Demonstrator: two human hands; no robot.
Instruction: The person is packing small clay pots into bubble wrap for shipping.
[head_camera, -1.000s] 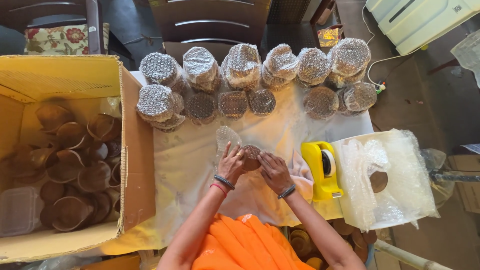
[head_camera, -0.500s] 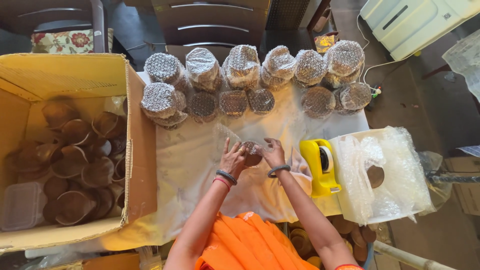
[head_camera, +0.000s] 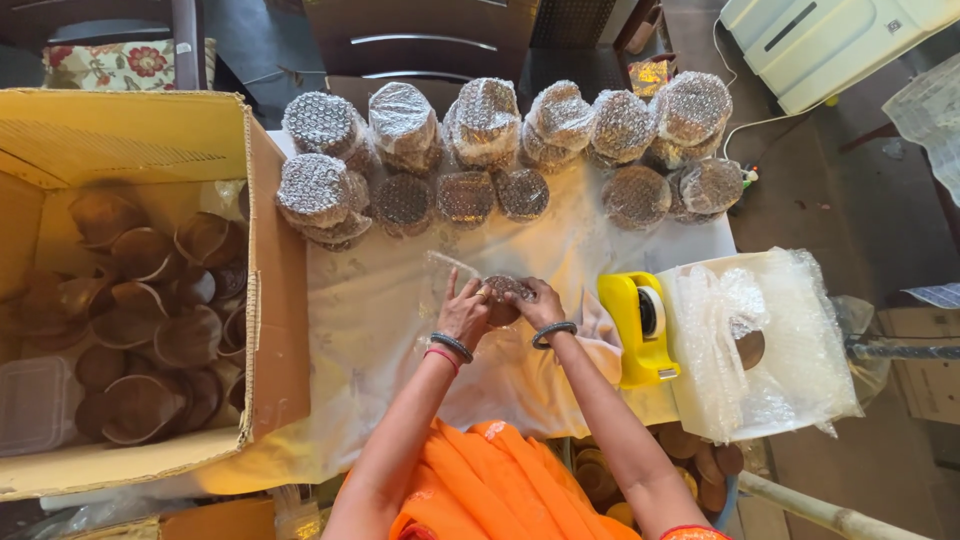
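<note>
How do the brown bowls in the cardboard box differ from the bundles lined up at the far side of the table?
The brown bowls are bare, loose and jumbled inside the cardboard box; the bundles are bubble-wrapped, silvery and lined up in rows on the white cloth. Both are roundish.

1. Bare white cloth on the worktop (head_camera: 370, 320) lies open left of the hands.
2. Bubble-wrapped bundles (head_camera: 480, 150) line the far edge.
3. The cardboard box (head_camera: 275, 300) walls the left.
4. The yellow tape dispenser (head_camera: 640, 330) and the bubble-wrap stack (head_camera: 770, 340) block the right.
</note>
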